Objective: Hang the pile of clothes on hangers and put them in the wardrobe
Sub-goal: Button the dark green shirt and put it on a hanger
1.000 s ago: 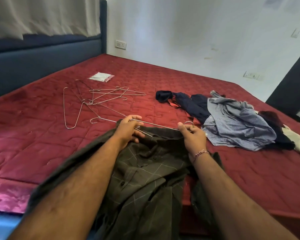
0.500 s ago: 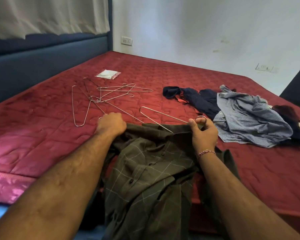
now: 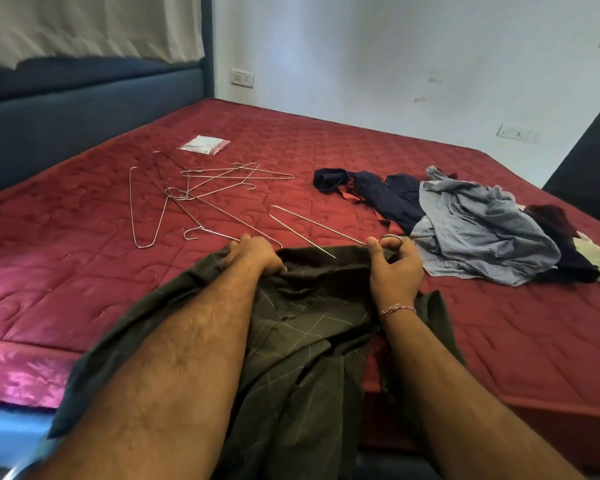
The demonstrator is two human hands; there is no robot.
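My right hand (image 3: 394, 263) pinches the hook end of a wire hanger (image 3: 317, 227), thumb and fingers curled round the loop; the hanger's far arm sticks out over the mattress (image 3: 84, 271) to the left, and its near arm runs down into the collar of the olive checked shirt (image 3: 302, 341). My left hand (image 3: 253, 254) grips the shirt's top edge at the left shoulder, fingers curled into the cloth. The shirt lies on the near edge of the red quilted mattress and hangs off it toward me, between my forearms. Spare wire hangers (image 3: 194, 195) lie in a loose tangle on the mattress to the left, just beyond my left hand (one hook nearly touching my knuckles, can't tell if it does). The pile of clothes (image 3: 471, 226) sits on the right side of the mattress, just beside my right hand: a light blue checked shirt on top, a navy piece stretched out to its left, dark maroon and cream cloth at the far right edge. A small clear packet (image 3: 205, 145) lies farther up the mattress, near the blue headboard (image 3: 66, 123). White wall (image 3: 395, 64) behind, with a socket (image 3: 242, 77).
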